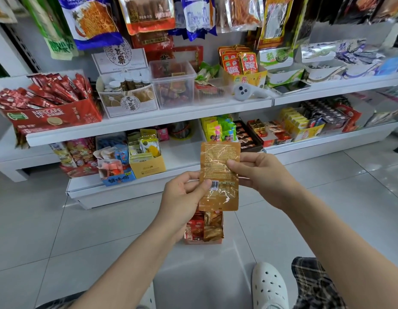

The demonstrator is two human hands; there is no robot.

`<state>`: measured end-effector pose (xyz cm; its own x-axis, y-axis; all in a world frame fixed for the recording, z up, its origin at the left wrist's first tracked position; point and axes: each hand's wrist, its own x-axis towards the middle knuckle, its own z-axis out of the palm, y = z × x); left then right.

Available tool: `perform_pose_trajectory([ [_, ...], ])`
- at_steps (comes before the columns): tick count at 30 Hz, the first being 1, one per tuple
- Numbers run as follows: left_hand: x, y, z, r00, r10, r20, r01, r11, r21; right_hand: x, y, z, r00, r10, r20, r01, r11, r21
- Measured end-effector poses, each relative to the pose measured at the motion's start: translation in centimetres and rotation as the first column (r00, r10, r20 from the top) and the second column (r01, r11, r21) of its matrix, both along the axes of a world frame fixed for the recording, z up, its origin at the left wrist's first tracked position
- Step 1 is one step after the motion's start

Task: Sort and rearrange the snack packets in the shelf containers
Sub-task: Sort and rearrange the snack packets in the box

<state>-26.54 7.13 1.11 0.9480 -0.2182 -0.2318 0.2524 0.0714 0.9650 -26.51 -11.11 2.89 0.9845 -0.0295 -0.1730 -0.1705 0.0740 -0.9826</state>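
A white shoe (269, 286) is planted on the tiled floor, and above it both hands hold one gold packet (219, 177) upright in front of the shelves. The left hand (182, 195) pinches its lower left edge with curled fingers, the right hand (260, 172) its upper right. Below the packet, a small box (203, 228) of packets sits on the floor; beyond, a clear tub (173, 83) stands on the upper shelf.
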Motion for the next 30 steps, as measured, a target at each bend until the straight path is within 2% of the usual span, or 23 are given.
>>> perform_pose_trajectory([
  [4, -0.1, 0.4, 0.2, 0.999, -0.022, -0.032, 0.021, 1.0, -0.015, 0.0, 0.2, -0.1, 1.0, -0.01, -0.014, 0.009, 1.0, -0.01],
  [6, 0.0, 0.5, 0.4, 0.984, -0.066, -0.163, 0.041, 0.988, -0.152, 0.0, 0.2, 0.0, 1.0, 0.007, -0.025, -0.006, 0.999, 0.031],
  [9, 0.0, 0.6, 0.8, 0.885, -0.207, -0.416, 0.035, 0.922, -0.386, -0.1, 0.4, 0.2, 0.994, 0.101, -0.029, -0.096, 0.985, 0.141],
  [12, -0.5, 0.6, 0.0, 0.806, -0.457, -0.375, 0.215, 0.817, -0.534, -0.3, 1.1, 0.1, 0.976, 0.216, -0.005, -0.208, 0.943, 0.258],
  [14, -0.7, 0.6, -0.2, 0.765, -0.532, -0.361, 0.187, 0.722, -0.666, -0.4, 1.6, 0.1, 0.962, 0.273, 0.004, -0.263, 0.925, 0.275],
  [15, -0.6, 0.6, -0.3, 0.765, -0.516, -0.385, 0.126, 0.707, -0.696, -0.3, 1.6, 0.3, 0.959, 0.282, -0.003, -0.273, 0.932, 0.237],
  [16, -0.5, 0.6, -0.4, 0.783, -0.472, -0.404, 0.076, 0.718, -0.692, -0.3, 1.6, 0.4, 0.962, 0.274, -0.018, -0.266, 0.947, 0.182],
  [18, -0.1, 0.7, -0.3, 0.858, -0.297, -0.419, 0.025, 0.839, -0.544, 0.0, 1.2, 0.6, 0.969, 0.241, -0.047, -0.234, 0.966, 0.111],
  [20, 0.4, 0.8, -0.5, 0.918, -0.105, -0.383, -0.061, 0.916, -0.397, 0.2, 0.6, 1.0, 0.971, 0.227, -0.069, -0.211, 0.96, 0.186],
  [22, 0.7, 1.1, -0.6, 0.942, 0.03, -0.335, -0.137, 0.944, -0.299, 0.4, 0.0, 1.4, 0.974, 0.209, -0.088, -0.176, 0.943, 0.284],
  [23, 0.7, 1.2, -0.6, 0.947, 0.072, -0.313, -0.156, 0.956, -0.25, 0.4, -0.1, 1.6, 0.975, 0.202, -0.09, -0.171, 0.946, 0.276],
  [30, 0.2, 1.1, -1.3, 0.972, 0.113, -0.204, -0.139, 0.983, -0.12, 0.4, 0.1, 0.7, 0.994, 0.103, -0.048, -0.105, 0.994, -0.042],
])
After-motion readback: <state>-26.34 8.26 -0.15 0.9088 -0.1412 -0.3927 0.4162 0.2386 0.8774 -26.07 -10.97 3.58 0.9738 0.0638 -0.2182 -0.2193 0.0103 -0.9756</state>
